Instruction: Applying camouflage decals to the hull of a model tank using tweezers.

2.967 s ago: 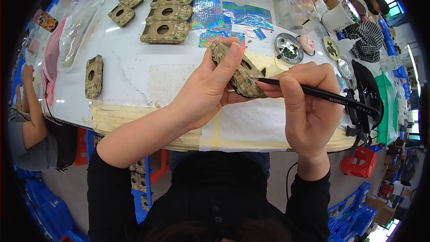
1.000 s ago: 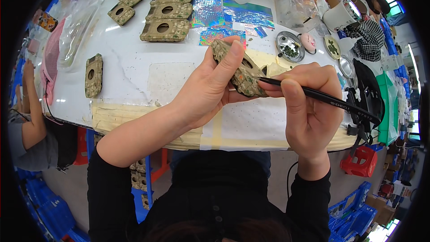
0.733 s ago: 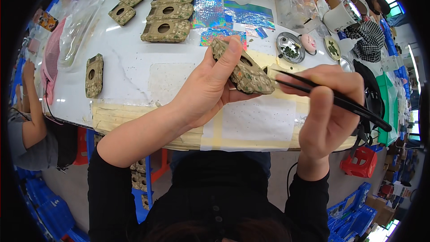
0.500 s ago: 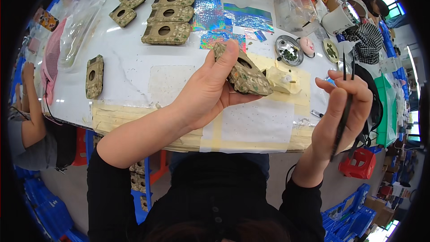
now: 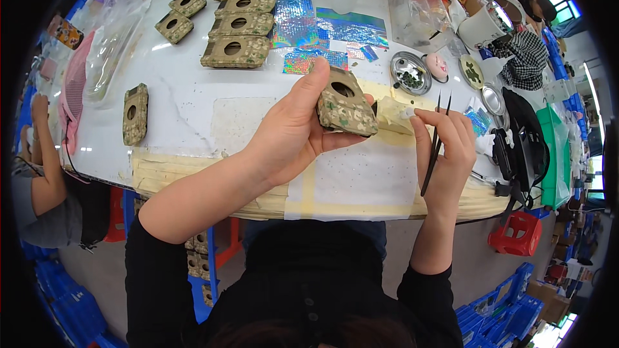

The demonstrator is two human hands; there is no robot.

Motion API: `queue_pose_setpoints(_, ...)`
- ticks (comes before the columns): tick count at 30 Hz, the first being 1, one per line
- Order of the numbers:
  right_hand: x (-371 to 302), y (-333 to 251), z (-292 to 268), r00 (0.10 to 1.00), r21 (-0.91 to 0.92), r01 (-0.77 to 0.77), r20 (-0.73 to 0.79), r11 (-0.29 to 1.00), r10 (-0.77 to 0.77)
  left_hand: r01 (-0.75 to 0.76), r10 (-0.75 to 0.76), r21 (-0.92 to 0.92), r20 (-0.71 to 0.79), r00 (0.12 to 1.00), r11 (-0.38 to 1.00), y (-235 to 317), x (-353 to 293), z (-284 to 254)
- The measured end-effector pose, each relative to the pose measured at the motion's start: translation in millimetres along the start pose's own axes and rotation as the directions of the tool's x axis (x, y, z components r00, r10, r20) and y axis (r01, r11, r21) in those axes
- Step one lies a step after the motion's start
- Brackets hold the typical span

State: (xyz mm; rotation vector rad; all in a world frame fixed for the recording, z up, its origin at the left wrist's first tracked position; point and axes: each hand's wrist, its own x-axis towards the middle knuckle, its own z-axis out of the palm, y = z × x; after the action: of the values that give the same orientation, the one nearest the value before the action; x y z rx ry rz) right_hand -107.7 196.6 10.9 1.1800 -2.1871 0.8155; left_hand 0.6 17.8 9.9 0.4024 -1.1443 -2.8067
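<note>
My left hand (image 5: 280,135) is closed around a camouflage-painted model tank hull (image 5: 347,111), its round opening turned up and its length tilted. Black tweezers (image 5: 432,166) lie across the fingers of my right hand (image 5: 449,154), tips pointing away from me. That hand's thumb and forefinger meet at a small white piece (image 5: 407,113) on top of a pale, tape-covered block (image 5: 392,122); whether they grip it I cannot tell. The block sits just right of the hull. Beneath both hands is a white sheet (image 5: 354,183) dotted with dark specks.
Several similar hulls (image 5: 238,24) stand at the back left, and another hull (image 5: 135,115) lies far left. Shiny holographic sheets (image 5: 293,20) lie behind my left hand. A metal dish (image 5: 400,64) holds small dark green parts. A black bag (image 5: 525,135) is at the right edge.
My right hand has moved left with the tweezers, from the table's right side to the white piece on the block. My left hand has turned the hull so its opening faces me more.
</note>
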Motion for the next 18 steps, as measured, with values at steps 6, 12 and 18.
queue_pose_setpoints(6, 9.8, -11.8, -14.8, 0.986, 0.053, 0.02, -0.169, 0.998, -0.011, 0.042, -0.042, -0.007, 0.021, 0.999, 0.999, 1.5, -1.8, 0.8)
queue_pose_setpoints(12, 20.1, -37.6, -18.7, 0.987, 0.506, 0.123, -0.154, 0.853, -0.052, 0.061, -0.058, -0.028, 0.092, 0.994, 0.998, 2.8, -3.6, 2.8)
queue_pose_setpoints(18, 20.3, -49.9, 5.8, 0.987, 0.811, -0.145, 0.076, 0.566, 0.144, 0.083, -0.078, -0.049, 0.091, 0.993, 0.995, 2.4, -5.0, 1.2)
